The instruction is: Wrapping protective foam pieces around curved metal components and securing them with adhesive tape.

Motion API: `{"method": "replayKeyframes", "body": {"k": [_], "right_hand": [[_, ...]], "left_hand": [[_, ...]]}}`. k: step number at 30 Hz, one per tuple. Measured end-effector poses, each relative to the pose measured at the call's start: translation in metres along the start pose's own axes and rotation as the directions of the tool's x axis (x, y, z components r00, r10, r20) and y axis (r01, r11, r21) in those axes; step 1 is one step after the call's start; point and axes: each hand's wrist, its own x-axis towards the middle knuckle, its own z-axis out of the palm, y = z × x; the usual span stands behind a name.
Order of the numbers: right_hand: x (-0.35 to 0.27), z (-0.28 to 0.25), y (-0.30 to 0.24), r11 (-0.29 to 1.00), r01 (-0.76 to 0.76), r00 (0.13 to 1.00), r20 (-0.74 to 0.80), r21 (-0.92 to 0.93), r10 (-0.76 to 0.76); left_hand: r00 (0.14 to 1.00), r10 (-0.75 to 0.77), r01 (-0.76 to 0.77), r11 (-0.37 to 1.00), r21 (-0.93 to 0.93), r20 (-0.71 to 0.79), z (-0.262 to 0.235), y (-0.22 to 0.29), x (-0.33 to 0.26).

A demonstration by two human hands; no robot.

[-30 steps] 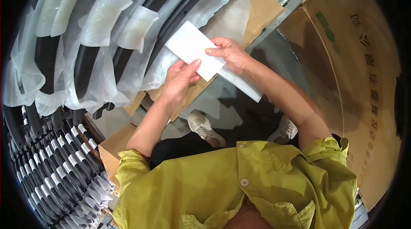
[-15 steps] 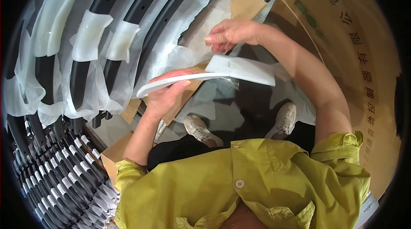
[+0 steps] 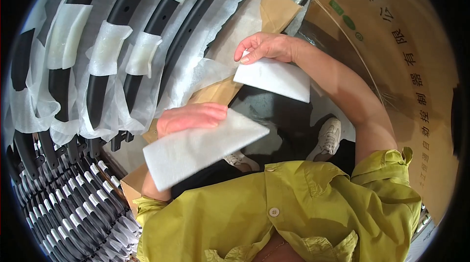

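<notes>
My left hand (image 3: 188, 116) grips a white foam sheet (image 3: 203, 152) by its upper edge, thumb hidden behind the sheet, which hangs tilted in front of my shirt. A second white foam sheet (image 3: 274, 81) hangs from my right hand (image 3: 267, 46), pinched at its upper left corner between thumb and fingers. The two sheets are apart from each other. To the left of both hands lie several black curved bars (image 3: 161, 16), with white foam pieces (image 3: 111, 46) wrapped round parts of them and thin white foam film (image 3: 196, 73) between them.
A large cardboard box (image 3: 382, 66) with dark printing rises at the right. Brown cardboard (image 3: 279, 10) lies past the bars' right side. At the lower left stand rows of black bars (image 3: 73, 213) with white wraps. My shoes (image 3: 327, 137) are on the floor below.
My right hand, holding nothing before, has come down and pinched the right-hand foam sheet. The left-hand sheet has turned from edge-on to face-on and moved nearer my body, apart from the other.
</notes>
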Motion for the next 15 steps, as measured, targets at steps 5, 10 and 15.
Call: {"method": "replayKeyframes", "body": {"k": [5, 10, 15], "right_hand": [[0.002, -0.011, 0.018, 0.994, -0.074, 0.995, -0.068, -0.084, 0.068], [0.013, 0.003, 0.033, 0.74, -0.005, 0.98, -0.149, -0.673, -0.13], [0.007, 0.052, 0.004, 0.987, 0.156, 0.987, -0.039, 0.044, -0.154]], "left_hand": [[0.988, -0.127, 0.131, 0.991, 0.04, -0.093, -0.012, 0.014, -0.021], [0.663, -0.482, 0.451, 0.868, -0.208, -0.573, -0.007, 0.011, -0.021], [0.497, -0.751, 0.608, 0.659, -0.443, -0.435, 0.004, -0.039, -0.03]]}}
